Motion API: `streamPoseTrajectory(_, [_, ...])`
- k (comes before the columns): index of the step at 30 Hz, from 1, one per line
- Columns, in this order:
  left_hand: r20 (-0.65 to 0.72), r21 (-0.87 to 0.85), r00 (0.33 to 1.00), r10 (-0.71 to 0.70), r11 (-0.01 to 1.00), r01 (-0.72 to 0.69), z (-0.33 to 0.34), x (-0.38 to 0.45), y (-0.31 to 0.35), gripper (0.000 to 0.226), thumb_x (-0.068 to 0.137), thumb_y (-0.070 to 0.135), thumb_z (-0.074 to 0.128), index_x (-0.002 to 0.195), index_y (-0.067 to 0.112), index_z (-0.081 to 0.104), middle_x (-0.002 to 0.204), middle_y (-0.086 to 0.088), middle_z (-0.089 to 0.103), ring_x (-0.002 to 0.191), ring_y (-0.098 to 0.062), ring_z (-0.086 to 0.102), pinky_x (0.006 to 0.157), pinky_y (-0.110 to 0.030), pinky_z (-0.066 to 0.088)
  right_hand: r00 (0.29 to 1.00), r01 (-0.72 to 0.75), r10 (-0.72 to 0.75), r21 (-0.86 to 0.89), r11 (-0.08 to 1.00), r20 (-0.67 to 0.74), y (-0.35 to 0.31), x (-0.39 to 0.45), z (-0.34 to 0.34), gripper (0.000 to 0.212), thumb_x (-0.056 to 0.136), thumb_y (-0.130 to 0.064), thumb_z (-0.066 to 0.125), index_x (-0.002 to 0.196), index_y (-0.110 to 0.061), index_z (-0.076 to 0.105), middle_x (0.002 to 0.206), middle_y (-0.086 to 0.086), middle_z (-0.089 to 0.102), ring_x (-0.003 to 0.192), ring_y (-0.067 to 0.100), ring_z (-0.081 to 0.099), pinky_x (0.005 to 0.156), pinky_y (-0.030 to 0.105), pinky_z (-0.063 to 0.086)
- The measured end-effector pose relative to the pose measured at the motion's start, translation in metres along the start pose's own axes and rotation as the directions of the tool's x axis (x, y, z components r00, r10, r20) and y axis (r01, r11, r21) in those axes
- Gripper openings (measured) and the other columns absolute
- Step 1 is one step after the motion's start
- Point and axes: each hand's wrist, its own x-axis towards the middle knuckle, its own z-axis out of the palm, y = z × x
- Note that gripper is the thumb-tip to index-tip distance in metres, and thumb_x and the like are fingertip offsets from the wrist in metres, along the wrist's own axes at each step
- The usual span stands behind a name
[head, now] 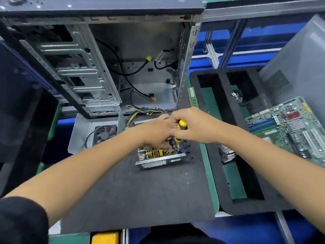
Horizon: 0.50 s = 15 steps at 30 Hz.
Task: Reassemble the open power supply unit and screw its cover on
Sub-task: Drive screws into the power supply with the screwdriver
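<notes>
Gripping the yellow screwdriver (pixel 181 128) upright over the open PSU (pixel 159 154), the right hand (pixel 195 126) has fingers clamped on its handle; the left hand (pixel 154 132) curls beside the tip, contents hidden. PSU sits just before the case (pixel 98 67). Keeping the driver vertical should avoid stripping.

A single wide-angle camera sits on the person's head, looking forward and steeply down onto the counter (pixel 123 199). It sits close, with both forearms reaching in from the bottom corners toward the middle. Straight lines bend near the frame's edges. The counter's near edge runs along the bottom.
</notes>
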Motion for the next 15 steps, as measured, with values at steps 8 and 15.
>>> streamPoseTrajectory(8, [0.238,0.163,0.971,0.005,0.986,-0.046,0.015,0.017,-0.004,0.053,0.079,0.053,0.07,0.108,0.009,0.062,0.119,-0.008,0.06,0.108,-0.022,0.043,0.085,-0.028,0.021,0.999,-0.041,0.04,0.05,0.998,0.024,0.012,0.001,-0.001,0.024,0.084,-0.029,0.068,0.069,-0.024,0.05,0.064,-0.01,0.057,0.063,0.01,0.049,0.059,0.033,0.044])
streamPoseTrajectory(15, [0.367,-0.15,0.918,-0.151,0.964,0.218,0.012,0.027,-0.005,0.045,0.076,0.044,0.077,0.071,0.02,0.039,0.064,0.014,0.041,0.058,-0.008,0.033,0.054,-0.011,0.028,0.997,-0.035,0.029,0.076,0.997,0.078,0.011,0.0,-0.002,0.022,0.086,-0.029,0.067,0.075,-0.015,0.054,0.066,-0.004,0.053,0.066,0.015,0.049,0.067,0.042,0.048])
